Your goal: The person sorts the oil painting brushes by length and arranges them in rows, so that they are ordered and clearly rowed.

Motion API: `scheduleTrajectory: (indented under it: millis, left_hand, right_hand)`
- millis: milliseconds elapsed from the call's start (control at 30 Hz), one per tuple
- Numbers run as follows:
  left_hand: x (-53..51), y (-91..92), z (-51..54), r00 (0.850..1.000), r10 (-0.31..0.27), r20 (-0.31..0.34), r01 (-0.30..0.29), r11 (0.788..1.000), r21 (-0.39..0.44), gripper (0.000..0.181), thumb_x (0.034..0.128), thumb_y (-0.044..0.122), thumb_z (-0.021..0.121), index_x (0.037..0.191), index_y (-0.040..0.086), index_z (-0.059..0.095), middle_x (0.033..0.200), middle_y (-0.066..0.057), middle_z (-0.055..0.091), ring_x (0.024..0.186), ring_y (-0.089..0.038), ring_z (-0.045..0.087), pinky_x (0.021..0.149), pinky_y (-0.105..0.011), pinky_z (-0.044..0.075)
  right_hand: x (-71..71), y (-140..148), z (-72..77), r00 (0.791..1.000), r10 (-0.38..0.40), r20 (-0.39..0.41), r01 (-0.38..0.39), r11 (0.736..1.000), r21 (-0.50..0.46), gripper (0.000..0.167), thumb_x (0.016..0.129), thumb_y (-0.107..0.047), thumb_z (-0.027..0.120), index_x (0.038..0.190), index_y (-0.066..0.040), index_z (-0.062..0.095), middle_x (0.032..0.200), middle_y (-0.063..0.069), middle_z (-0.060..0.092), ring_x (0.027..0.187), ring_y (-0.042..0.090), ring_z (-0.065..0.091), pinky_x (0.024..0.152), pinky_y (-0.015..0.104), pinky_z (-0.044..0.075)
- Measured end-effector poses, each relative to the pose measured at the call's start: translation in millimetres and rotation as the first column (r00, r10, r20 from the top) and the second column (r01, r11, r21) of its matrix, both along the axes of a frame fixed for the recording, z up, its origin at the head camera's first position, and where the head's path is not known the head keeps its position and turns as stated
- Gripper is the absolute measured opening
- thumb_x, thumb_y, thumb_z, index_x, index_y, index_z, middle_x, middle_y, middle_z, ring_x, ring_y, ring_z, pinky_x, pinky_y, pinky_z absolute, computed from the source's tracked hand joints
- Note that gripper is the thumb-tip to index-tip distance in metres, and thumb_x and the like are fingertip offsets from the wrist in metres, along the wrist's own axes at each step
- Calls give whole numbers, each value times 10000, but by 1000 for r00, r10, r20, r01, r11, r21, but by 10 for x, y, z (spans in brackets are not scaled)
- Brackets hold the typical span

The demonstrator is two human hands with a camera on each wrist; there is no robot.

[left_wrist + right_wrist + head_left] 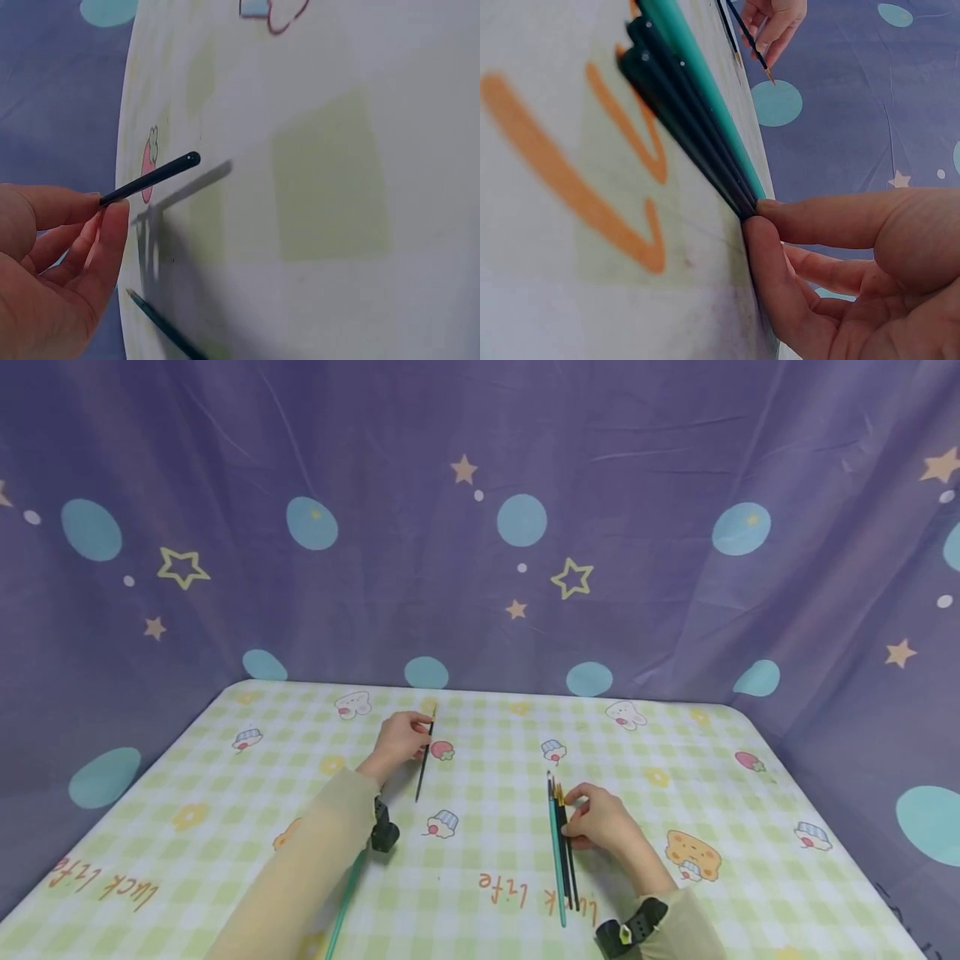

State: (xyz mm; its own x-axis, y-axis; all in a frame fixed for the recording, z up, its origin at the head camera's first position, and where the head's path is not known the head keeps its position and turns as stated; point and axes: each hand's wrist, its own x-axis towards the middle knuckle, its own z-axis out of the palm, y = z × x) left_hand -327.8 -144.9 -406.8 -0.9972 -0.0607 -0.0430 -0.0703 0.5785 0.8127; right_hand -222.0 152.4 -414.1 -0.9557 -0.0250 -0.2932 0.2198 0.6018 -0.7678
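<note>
My left hand (401,739) pinches a thin dark paintbrush (426,764) between thumb and fingers, toward the back of the table. In the left wrist view the rounded handle end of this paintbrush (161,175) stands above the cloth and throws a shadow. On the right, my right hand (600,818) pinches a bundle of paintbrushes from the side. Dark-handled paintbrushes (694,135) and a teal paintbrush (705,82) lie close together there, bristles pointing to the back. A separate teal paintbrush (347,902) lies by my left forearm, partly hidden.
A checked green-and-white cloth (495,835) with printed cakes, bears and lettering covers the table. Behind it hangs a purple curtain (637,610) with stars and blue spots. Dark wrist cameras (385,835) are strapped on both arms.
</note>
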Motion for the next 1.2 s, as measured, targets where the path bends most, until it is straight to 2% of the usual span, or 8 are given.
scheduleTrajectory:
  millis: [133,367,567,833,933,1100,1200]
  left_hand:
    - [-4,-28,47,1000,1,-8,-2,1000,-22,342,825,-3,580,1167,-1,580,923,-147,591,575,-144,566,519,-259,509]
    - [-97,-121,48,999,-19,-44,10,983,-186,334,798,4,558,1129,-10,606,881,-135,630,499,-128,573,472,-240,480]
    - [-132,-146,41,998,-14,-53,2,977,-214,319,786,2,559,1098,-27,616,844,-136,646,484,-126,566,474,-241,468]
    - [-112,-106,44,998,14,-62,-33,949,-313,270,795,12,572,1051,-22,650,987,-173,661,664,-177,603,577,-250,480]
    - [-107,-96,35,998,26,-55,-42,952,-302,271,804,13,554,1055,-23,649,1031,-187,650,653,-184,613,561,-252,487]
    - [-110,-89,29,997,66,-37,-74,959,-272,270,807,18,562,1062,-19,646,1024,-194,648,532,-143,590,508,-242,484]
    - [-113,-83,26,995,91,-30,-96,960,-265,261,801,29,587,1051,-14,651,1017,-186,651,536,-136,592,514,-237,487]
  right_hand:
    - [3,0,-3,1000,2,-6,-2,1000,-3,360,742,17,682,1072,-25,543,785,89,529,592,157,558,521,265,513]
    - [-14,5,-19,1000,-5,-2,5,1000,-8,359,739,10,686,1066,-32,544,785,88,531,595,158,558,526,263,513]
    - [-20,7,-26,1000,-8,-1,8,1000,-7,349,738,15,687,1051,-36,542,782,89,526,598,161,558,526,264,514]
    - [-18,6,-25,1000,-5,5,5,1000,-14,354,729,10,695,1047,-43,546,769,81,527,587,159,551,518,267,513]
    - [-19,10,-28,1000,-4,1,4,1000,-18,362,726,15,699,1050,-40,546,766,83,524,584,161,544,516,269,516]
    - [-19,15,-24,1000,-5,0,5,1000,-25,361,731,20,695,1054,-36,542,771,86,521,592,162,542,520,271,519]
    - [-21,15,-24,1000,-3,4,3,1000,-24,360,733,16,693,1055,-37,542,772,86,521,591,162,543,522,270,519]
